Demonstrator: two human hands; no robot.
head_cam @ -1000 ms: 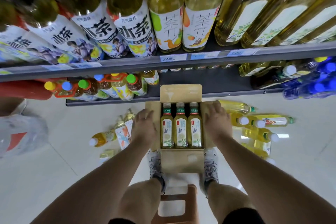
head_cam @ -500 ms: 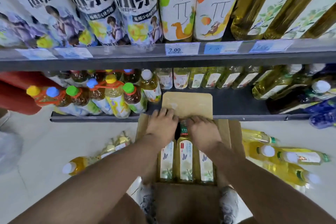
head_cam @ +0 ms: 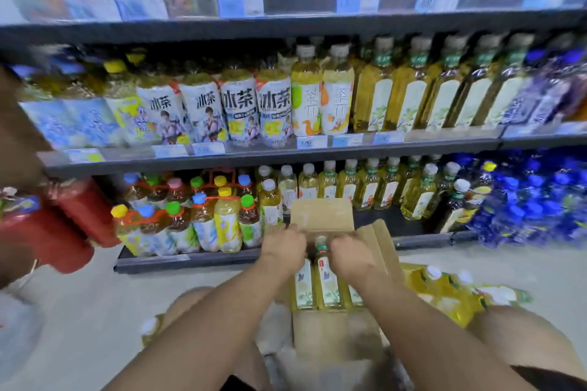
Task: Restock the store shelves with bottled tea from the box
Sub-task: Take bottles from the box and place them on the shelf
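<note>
Pick-up step. Open brown cardboard box [head_cam: 321, 216] on floor, near dark bottom shelf [head_cam: 190, 259], holds three yellow plastic tea bottles [head_cam: 325, 282]. Left hand [head_cam: 282, 251] and right hand [head_cam: 352, 259] each curl round outer bottle's neck. Next: lift straight up, clear of flaps.

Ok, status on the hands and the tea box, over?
Left hand and right hand over the outer bottle necks, grip hidden. Tea bottles lie in the open box. Far flap up, no obstruction seen.
</note>
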